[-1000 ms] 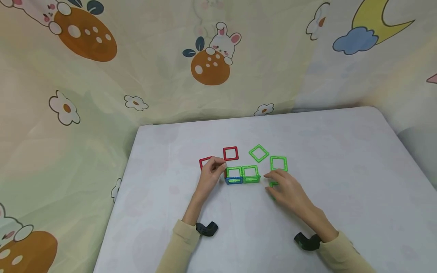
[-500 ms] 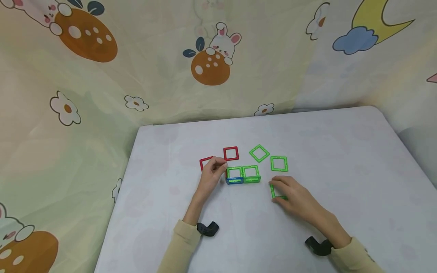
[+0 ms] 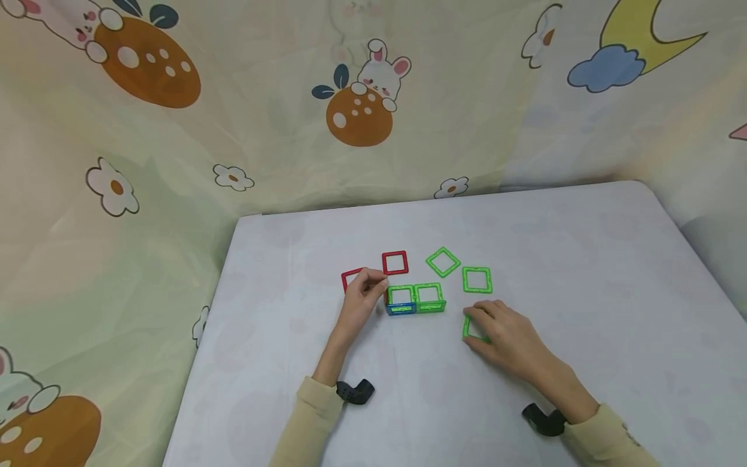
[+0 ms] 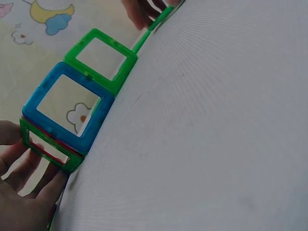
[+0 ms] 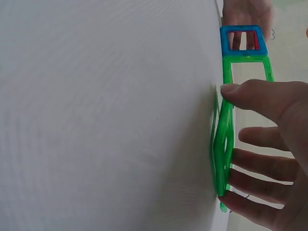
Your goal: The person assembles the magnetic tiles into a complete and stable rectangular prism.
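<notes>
A low row of magnetic tiles stands on the table, with a blue tile point(image 4: 45, 89) and a green tile point(image 4: 123, 72) upright along its near side. My left hand point(image 3: 360, 299) grips the row's left end, where a green tile point(image 4: 74, 161) with a red edge stands by its fingers. To the right of the row, my right hand point(image 3: 510, 337) holds a green square tile point(image 3: 465, 329) between thumb and fingers, low at the tabletop. Part of that tile is hidden under the palm.
Behind the row lie a red square tile point(image 3: 393, 253), a green tile turned like a diamond point(image 3: 435, 255) and another green square tile point(image 3: 476, 269). A second red tile point(image 3: 351, 272) is partly covered by the left hand. A patterned cloth point(image 3: 280, 130) hangs behind the table.
My right hand has moved right and nearer, away from the row's right end, and now holds the green square tile. My left hand stays at the row's left end.
</notes>
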Available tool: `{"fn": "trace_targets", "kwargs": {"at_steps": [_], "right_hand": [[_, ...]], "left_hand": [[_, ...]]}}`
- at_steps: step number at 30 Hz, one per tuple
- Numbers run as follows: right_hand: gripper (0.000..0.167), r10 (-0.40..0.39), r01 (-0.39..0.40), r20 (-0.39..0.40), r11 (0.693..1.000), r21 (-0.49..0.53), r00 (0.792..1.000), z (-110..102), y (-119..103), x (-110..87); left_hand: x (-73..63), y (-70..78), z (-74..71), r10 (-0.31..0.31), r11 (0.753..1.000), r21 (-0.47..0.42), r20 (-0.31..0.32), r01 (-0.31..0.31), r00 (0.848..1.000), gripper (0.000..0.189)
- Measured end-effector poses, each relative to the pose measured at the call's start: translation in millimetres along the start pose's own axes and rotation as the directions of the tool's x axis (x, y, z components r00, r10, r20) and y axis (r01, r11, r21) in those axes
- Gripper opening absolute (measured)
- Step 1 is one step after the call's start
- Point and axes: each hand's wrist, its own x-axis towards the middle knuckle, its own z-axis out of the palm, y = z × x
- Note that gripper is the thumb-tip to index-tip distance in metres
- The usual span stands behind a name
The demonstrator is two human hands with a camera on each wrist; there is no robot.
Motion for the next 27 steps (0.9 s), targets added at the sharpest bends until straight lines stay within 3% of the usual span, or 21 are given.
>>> {"fn": "trace_targets", "kwargs": {"at_steps": [4, 9, 20, 27], "right_hand": [[0.057, -0.015, 0.015, -0.04, 1.0, -0.002, 0.999, 1, 1, 1.1], [0.058, -0.029, 0.03, -0.036, 0.999, 0.027, 0.999, 2, 0, 3.6], [0.036, -0.059, 0.065, -0.068, 0.994, 0.09, 0.996, 4, 4, 8.2], [0.039, -0.07, 0.088, -0.115, 0.982, 0.164, 0.991, 2, 4, 14.0]], "left_hand": [[-0.4, -0.2, -0.4, 0.002, 1.0, -0.002, 0.007, -0.002, 1.0, 0.024], [-0.3, -0.3, -1.0, 0.002, 1.0, -0.001, 0.01, -0.002, 1.0, 0.025], [1.0, -0.5, -1.3, 0.001, 1.0, -0.002, 0.008, -0.001, 1.0, 0.025], [1.3, -1.8, -1.5, -0.002, 1.0, -0.007, 0.006, 0.002, 1.0, 0.024]]}}
